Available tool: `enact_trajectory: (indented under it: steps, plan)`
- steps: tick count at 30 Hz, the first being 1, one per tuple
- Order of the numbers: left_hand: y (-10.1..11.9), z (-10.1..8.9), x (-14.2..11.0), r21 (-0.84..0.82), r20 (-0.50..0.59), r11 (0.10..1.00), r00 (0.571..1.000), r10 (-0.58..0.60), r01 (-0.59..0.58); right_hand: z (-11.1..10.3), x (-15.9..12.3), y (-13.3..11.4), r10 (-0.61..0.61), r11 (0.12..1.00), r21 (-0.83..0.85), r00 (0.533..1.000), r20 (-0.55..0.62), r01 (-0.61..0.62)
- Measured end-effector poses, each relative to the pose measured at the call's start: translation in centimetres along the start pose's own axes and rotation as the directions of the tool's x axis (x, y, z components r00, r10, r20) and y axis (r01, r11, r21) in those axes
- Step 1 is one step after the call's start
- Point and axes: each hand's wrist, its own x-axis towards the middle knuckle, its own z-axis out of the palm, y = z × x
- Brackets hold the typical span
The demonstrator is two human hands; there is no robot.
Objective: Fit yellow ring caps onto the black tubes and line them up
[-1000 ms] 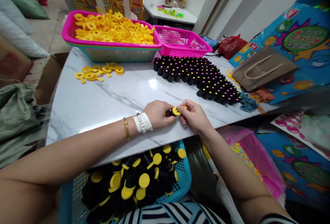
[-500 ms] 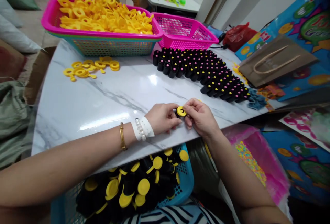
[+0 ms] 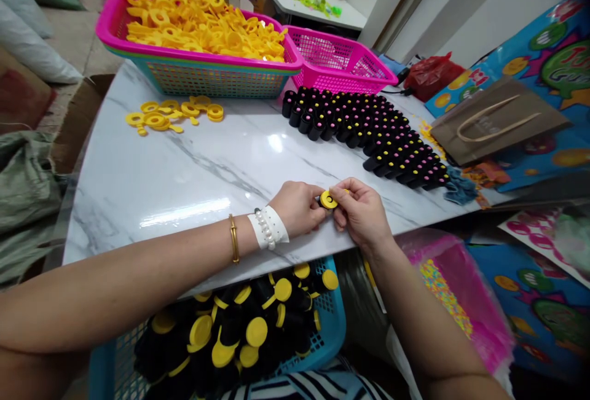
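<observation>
Near the front edge of the marble-patterned table [image 3: 184, 172], my left hand [image 3: 299, 208] is closed around a small black bottle [image 3: 321, 203], most of it hidden by the fingers. A yellow ring-shaped cap piece [image 3: 328, 200] sits over the bottle's top, its dark centre showing. My right hand [image 3: 362, 211] pinches the yellow piece at its right side between thumb and fingers. Further back stand rows of black bottles [image 3: 350, 123] with pink or yellow tips. Several loose yellow cap pieces [image 3: 159, 118] lie at the table's left.
A pink basket [image 3: 110, 34] heaped with yellow pieces stands at the back left, beside another pink basket [image 3: 350, 74]. Below the table edge, a blue basket [image 3: 338, 320] holds black bottles with yellow caps. A pink-lined container [image 3: 488, 320] holds small colourful bits; a brown paper bag [image 3: 498, 123] leans right.
The view has shifted slightly, so the table things appear further right. Both hands stay together at the bottle, and the yellow piece looks tilted a little differently.
</observation>
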Motion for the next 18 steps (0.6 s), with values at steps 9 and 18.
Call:
enact_trajectory:
  steps: [9, 18]
  plan:
    - [0.5, -0.4, 1.2, -0.451, 0.231, 0.807, 0.923, -0.306, 0.381, 0.1, 0.0, -0.3, 0.019, 0.995, -0.095, 1.0, 0.012, -0.018]
    - [-0.6, 0.9, -0.4, -0.043, -0.108, 0.999, 0.994, 0.003, -0.008, 0.9, -0.8, 0.2, -0.093, 0.992, -0.098, 0.99, -0.11, 0.082]
